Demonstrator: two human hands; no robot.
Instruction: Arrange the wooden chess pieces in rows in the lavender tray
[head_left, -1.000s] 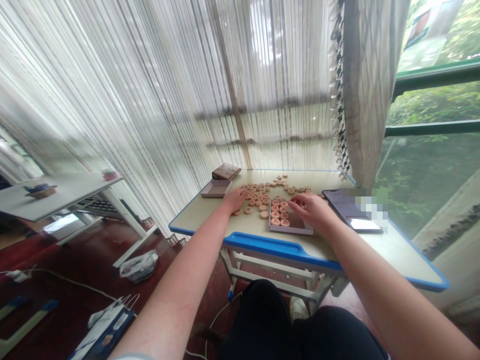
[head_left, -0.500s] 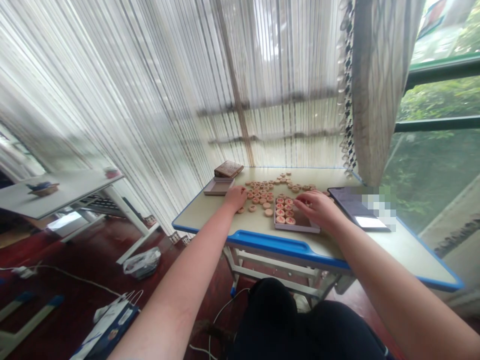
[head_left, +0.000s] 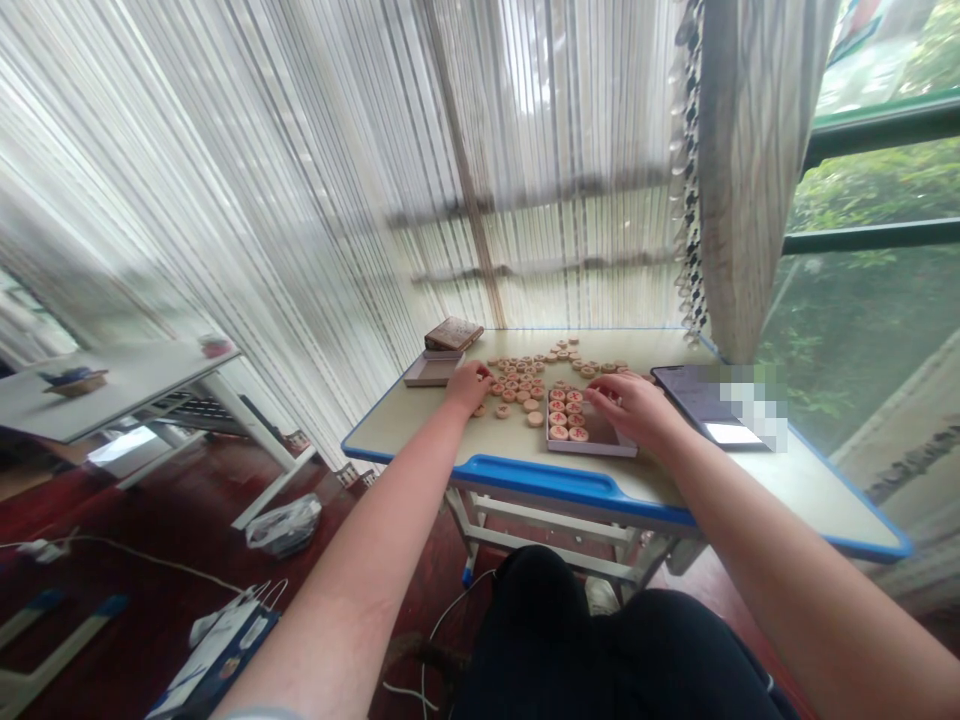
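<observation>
Round wooden Chinese chess pieces (head_left: 513, 383) lie scattered across the desk. Among those on the left side is my left hand (head_left: 470, 387), its fingers bent together at the edge of the group; what they hold, if anything, is hidden. A shallow box (head_left: 600, 449) near the front edge contains two columns of pieces with red characters (head_left: 568, 420) on its left side. My right hand (head_left: 628, 402) hangs over the right part of this box. Its thumb and fingers are drawn together beside the upper pieces, and I cannot make out what is between them.
At the back left stand the shallow box lid (head_left: 431, 369) and a brown patterned box (head_left: 454, 333). A phone (head_left: 686, 390) lies right of my right hand. The desk has a blue rim (head_left: 540, 477). String curtains (head_left: 300, 180) hang behind it.
The whole view has shifted slightly. My left hand's fingers have lifted and curled a little at the pieces; my right hand stays over the box. The rows in the box look the same.
</observation>
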